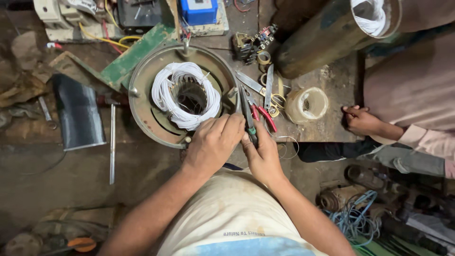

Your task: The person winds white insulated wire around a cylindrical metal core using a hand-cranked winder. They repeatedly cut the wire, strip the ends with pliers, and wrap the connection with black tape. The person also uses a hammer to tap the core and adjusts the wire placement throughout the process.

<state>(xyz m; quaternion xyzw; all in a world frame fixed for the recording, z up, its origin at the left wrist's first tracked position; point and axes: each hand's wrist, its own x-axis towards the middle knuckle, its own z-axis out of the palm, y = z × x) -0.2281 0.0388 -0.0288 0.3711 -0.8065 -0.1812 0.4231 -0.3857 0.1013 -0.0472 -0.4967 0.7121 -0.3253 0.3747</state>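
A green-handled tool (248, 118) is grasped by the right hand (262, 156). At the stator's (142, 95) five o'clock, white winding wire (186, 90) is pinched by the left hand (214, 142).

head cam | looks straight down | close over hands (237, 142) | workbench (332, 123) fills view
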